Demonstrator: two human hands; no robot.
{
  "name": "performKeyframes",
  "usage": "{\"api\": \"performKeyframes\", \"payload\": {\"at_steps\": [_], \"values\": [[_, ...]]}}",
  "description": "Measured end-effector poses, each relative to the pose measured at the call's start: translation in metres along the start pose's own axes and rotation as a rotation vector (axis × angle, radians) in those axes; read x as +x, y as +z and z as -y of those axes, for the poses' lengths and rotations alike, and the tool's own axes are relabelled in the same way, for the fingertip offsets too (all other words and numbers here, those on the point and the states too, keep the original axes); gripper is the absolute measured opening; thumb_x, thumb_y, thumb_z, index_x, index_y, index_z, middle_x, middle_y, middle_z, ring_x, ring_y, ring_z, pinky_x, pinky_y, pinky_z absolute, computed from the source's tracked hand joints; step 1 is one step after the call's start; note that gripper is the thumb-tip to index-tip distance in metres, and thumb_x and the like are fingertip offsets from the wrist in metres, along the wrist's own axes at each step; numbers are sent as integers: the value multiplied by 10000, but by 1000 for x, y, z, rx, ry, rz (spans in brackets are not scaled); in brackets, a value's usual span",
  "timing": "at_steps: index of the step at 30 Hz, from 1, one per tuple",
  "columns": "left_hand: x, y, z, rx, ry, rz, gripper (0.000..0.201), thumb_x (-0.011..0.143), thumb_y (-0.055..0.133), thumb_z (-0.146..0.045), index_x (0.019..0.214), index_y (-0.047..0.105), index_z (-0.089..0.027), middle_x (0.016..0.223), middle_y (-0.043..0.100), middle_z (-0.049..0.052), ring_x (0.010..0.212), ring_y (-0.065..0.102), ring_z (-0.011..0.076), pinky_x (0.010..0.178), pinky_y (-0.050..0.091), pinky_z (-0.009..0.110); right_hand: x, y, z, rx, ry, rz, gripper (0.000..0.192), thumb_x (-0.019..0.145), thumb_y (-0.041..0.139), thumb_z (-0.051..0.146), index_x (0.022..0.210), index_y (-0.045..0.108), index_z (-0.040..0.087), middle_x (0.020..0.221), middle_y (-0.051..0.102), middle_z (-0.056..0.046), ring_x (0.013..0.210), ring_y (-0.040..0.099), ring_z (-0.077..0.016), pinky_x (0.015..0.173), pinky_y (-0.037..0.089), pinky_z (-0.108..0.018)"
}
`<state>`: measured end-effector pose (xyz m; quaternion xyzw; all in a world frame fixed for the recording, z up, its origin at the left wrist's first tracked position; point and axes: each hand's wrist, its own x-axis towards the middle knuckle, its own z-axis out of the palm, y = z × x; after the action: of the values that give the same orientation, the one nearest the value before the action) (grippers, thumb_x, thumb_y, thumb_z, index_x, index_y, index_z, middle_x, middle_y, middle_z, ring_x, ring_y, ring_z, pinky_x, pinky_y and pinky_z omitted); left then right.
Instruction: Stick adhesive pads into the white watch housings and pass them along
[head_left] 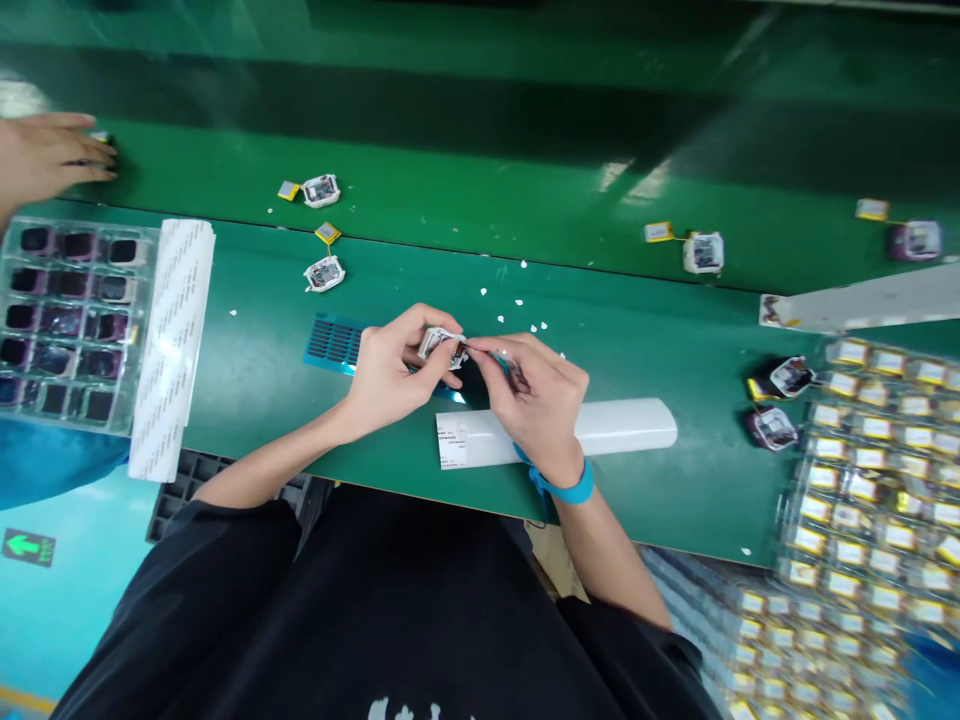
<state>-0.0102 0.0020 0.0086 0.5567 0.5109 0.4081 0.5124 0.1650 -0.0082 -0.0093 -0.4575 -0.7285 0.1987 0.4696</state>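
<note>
My left hand (390, 370) holds a small white device casing (441, 345) with a circuit board inside, just above the green table. My right hand (536, 395), with a blue strap at the wrist, pinches at the casing's right side with thumb and forefinger. Under the hands lie a blue perforated sticker sheet (332, 342) and a white paper strip (600, 430). What the right fingertips grip is too small to make out.
Similar casings with yellow batteries lie on the belt (322, 190) (324, 273) (703, 252) (915, 240). A clear tray of dark casings (64, 320) and a white sheet (171, 340) sit left; trays of yellow batteries (877, 470) right. Another person's hand (45, 155) reaches in at far left.
</note>
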Motion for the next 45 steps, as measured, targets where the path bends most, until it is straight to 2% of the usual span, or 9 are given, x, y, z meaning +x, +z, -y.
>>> {"api": "performKeyframes", "payload": {"at_steps": [5, 9, 11, 17, 25, 30, 33, 40, 45], "values": [[7, -5, -4, -117, -130, 161, 207, 905, 780, -332, 1015, 738, -162, 728, 728, -11, 426, 677, 103, 387, 502, 168, 2, 2, -1, -53, 7, -99, 96, 986, 709, 86, 978, 718, 181, 919, 784, -24, 806, 754, -138, 679, 596, -242], [11, -7, -7, -252, -242, 270, 337, 867, 834, -438, 998, 739, -143, 661, 710, -30, 462, 705, 126, 619, 675, 259, -2, 3, -3, -94, -24, -157, 113, 980, 720, 94, 1022, 729, 199, 955, 787, -25, 824, 761, -139, 672, 604, -235], [12, -7, -8, -292, -257, 289, 373, 846, 849, -471, 979, 728, -144, 672, 720, -24, 489, 727, 143, 625, 683, 269, -4, 3, -5, -119, -66, -139, 176, 981, 682, 51, 1057, 743, 198, 1000, 793, -39, 861, 769, -144, 716, 622, -238], [11, -6, -6, -295, -257, 291, 348, 842, 844, -449, 951, 701, -151, 661, 710, -22, 483, 725, 150, 526, 639, 234, -6, 0, -12, -113, -112, -22, 274, 1012, 572, 30, 1144, 749, 192, 1066, 804, -49, 920, 785, -155, 770, 647, -255], [8, -7, -8, -247, -189, 286, 199, 906, 771, -328, 907, 686, -149, 589, 638, -55, 372, 629, 86, 539, 631, 214, 2, -9, -15, 102, -110, 38, 170, 992, 692, 93, 1109, 760, 197, 1021, 808, -42, 885, 779, -158, 767, 649, -268], [11, -8, -7, -190, -186, 279, 111, 891, 741, -254, 870, 713, -149, 530, 601, -52, 315, 510, 49, 291, 341, 140, -1, -10, -18, -11, -173, 60, 168, 1002, 679, 89, 1104, 748, 202, 1028, 810, -32, 882, 784, -146, 735, 635, -237], [12, -8, -6, -178, -188, 293, 91, 892, 719, -230, 848, 712, -150, 516, 592, -53, 305, 447, 28, 279, 261, 136, -3, -11, -21, -137, -243, 58, 178, 1034, 621, 105, 1107, 747, 208, 1020, 815, -15, 855, 789, -133, 682, 620, -211], [11, -7, -6, -177, -251, 321, 112, 902, 690, -251, 905, 713, -141, 502, 587, -47, 296, 415, 35, 274, 241, 142, -2, -17, -25, -180, -276, 107, 205, 1027, 620, 118, 1140, 752, 227, 1026, 813, -3, 844, 780, -122, 693, 612, -197], [12, -6, -6, -176, -180, 298, 75, 878, 687, -211, 847, 705, -144, 573, 587, -51, 358, 484, 30, 349, 389, 135, -1, -17, -26, -176, -301, 118, 153, 1035, 636, 147, 1131, 738, 209, 1021, 809, -11, 843, 768, -111, 643, 569, -180]]}}
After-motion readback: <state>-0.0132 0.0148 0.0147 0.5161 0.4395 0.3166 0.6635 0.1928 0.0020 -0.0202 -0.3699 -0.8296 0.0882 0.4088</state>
